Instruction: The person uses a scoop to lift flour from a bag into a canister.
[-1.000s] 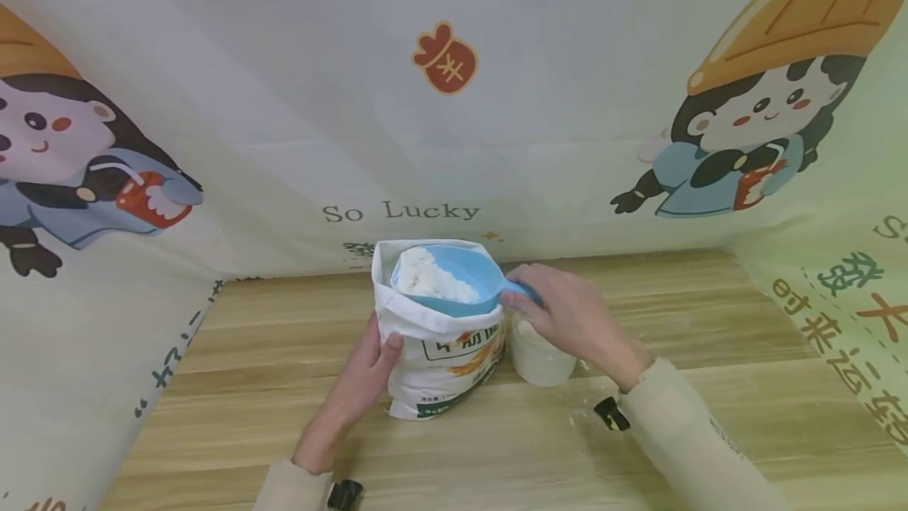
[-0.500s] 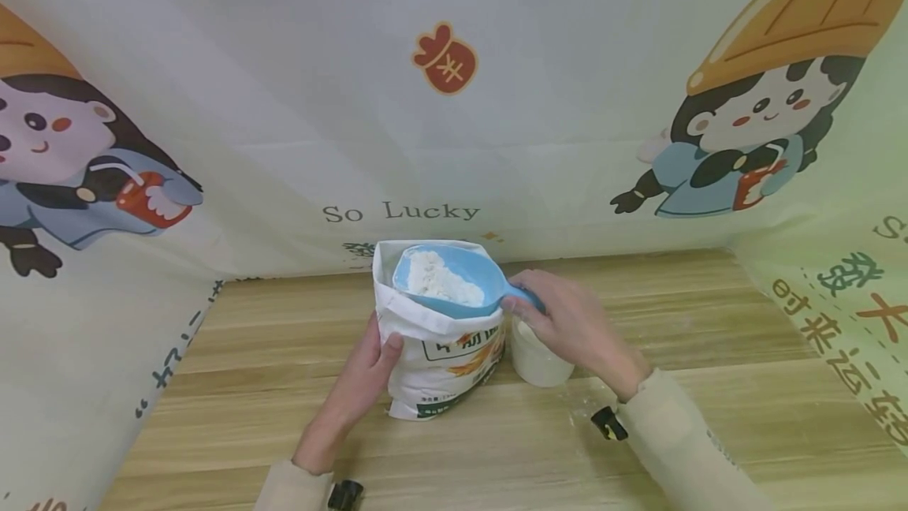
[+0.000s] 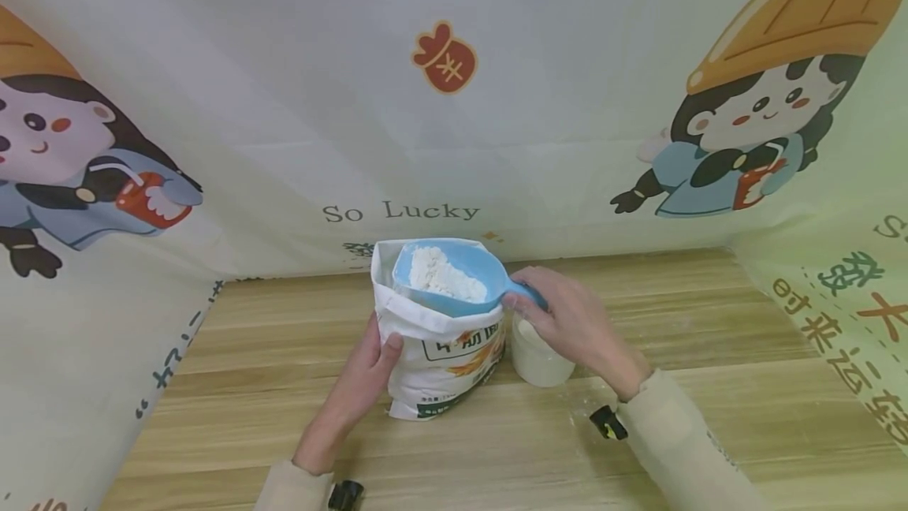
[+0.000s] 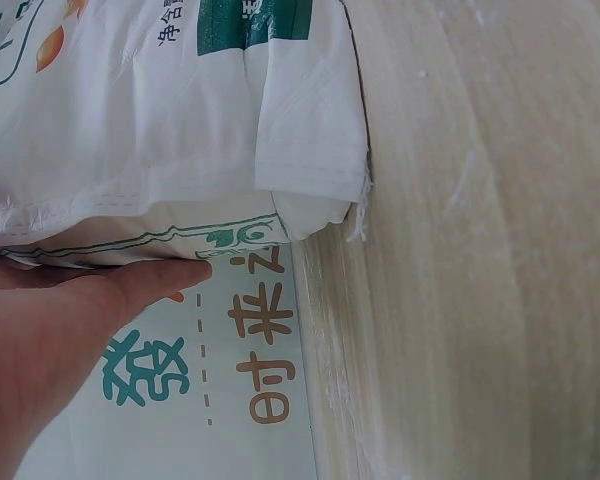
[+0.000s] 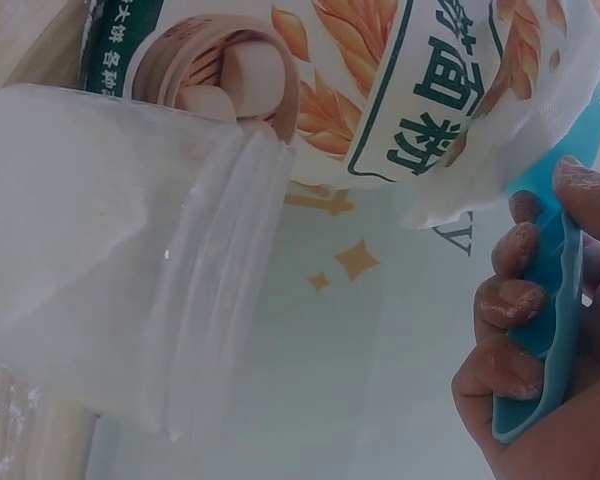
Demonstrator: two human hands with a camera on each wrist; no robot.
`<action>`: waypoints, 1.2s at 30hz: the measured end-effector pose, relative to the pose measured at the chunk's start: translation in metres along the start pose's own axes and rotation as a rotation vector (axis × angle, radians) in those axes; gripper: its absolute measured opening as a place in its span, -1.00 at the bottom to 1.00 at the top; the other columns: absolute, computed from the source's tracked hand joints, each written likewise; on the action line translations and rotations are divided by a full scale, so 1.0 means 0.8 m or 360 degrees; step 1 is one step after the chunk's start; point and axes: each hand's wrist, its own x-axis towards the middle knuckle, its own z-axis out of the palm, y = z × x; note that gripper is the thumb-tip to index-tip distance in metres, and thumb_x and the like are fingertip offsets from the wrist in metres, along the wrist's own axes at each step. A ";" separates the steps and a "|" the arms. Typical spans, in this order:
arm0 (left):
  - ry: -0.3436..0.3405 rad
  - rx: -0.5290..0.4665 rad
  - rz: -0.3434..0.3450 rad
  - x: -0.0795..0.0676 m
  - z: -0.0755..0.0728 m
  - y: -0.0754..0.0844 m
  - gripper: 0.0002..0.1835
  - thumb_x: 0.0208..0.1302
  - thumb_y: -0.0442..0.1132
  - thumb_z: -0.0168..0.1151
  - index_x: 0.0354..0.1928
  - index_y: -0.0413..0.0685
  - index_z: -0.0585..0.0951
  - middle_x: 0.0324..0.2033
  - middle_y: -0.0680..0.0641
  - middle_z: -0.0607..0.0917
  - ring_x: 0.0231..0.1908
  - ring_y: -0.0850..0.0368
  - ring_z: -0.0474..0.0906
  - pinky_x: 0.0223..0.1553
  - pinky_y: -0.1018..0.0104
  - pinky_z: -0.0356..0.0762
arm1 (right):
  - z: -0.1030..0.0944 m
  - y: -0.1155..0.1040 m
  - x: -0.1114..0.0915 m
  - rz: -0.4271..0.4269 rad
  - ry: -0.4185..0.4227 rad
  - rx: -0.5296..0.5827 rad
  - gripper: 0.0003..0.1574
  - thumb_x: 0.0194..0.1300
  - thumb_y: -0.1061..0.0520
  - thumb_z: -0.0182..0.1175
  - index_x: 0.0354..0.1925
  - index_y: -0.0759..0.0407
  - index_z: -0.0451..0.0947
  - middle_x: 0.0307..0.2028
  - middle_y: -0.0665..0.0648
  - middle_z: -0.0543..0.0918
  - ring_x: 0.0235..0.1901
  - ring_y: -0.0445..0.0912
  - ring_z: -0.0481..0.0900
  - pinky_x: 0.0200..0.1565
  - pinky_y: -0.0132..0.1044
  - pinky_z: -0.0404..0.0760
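Observation:
My left hand (image 3: 363,375) grips the left side of a white flour bag (image 3: 418,357), its thumb on the front. The bag stands upright on the table with its top open. My right hand (image 3: 573,320) holds a blue scoop (image 3: 477,260) by its handle, curled fingers dusted with white in the right wrist view. White flour (image 3: 443,276) lies in the scoop, which is over the bag's mouth. Next to the bag, partly under my right hand, stands a translucent jar (image 3: 541,359) with whitish contents. Inside the bag, the flour level is hidden.
The wooden table (image 3: 681,385) carries white specks right of the jar. A printed cloth (image 3: 539,140) walls off the back and both sides. A black clip-like piece (image 3: 608,422) sits by the right cuff, another black piece (image 3: 346,495) by the left cuff.
The scoop has shifted slightly right and tilted. Flour in it has slid toward the handle, baring more blue at the tip. The left hand and bag have barely moved.

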 end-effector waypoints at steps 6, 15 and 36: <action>-0.0017 -0.0026 -0.0011 -0.001 0.000 -0.002 -0.36 0.70 -0.01 -0.18 0.63 -0.07 0.02 0.45 -0.37 0.34 0.42 -0.36 0.28 0.36 -0.36 0.26 | -0.004 0.000 0.000 -0.0017 0.0038 0.0032 -0.71 0.52 0.06 0.24 0.05 0.21 0.64 -0.02 0.14 0.74 -0.04 0.05 0.70 0.03 0.06 0.68; -0.0021 -0.0025 -0.0008 0.000 0.000 -0.001 -0.36 0.70 0.02 -0.19 0.63 -0.08 0.03 0.43 -0.37 0.36 0.41 -0.34 0.29 0.36 -0.36 0.27 | -0.015 0.001 0.000 -0.0002 0.0105 0.0081 -0.70 0.54 0.07 0.22 0.08 0.24 0.64 -0.02 0.16 0.74 -0.05 0.06 0.70 0.03 0.07 0.68; -0.0013 -0.0007 -0.0001 0.000 0.000 0.000 -0.37 0.70 0.01 -0.19 0.62 -0.10 0.05 0.45 -0.38 0.33 0.44 -0.37 0.25 0.38 -0.37 0.22 | -0.047 0.019 -0.014 0.0004 0.0235 0.0001 -0.79 0.48 0.15 0.27 -0.03 0.25 0.65 -0.28 0.11 0.67 -0.33 -0.02 0.54 -0.24 -0.06 0.57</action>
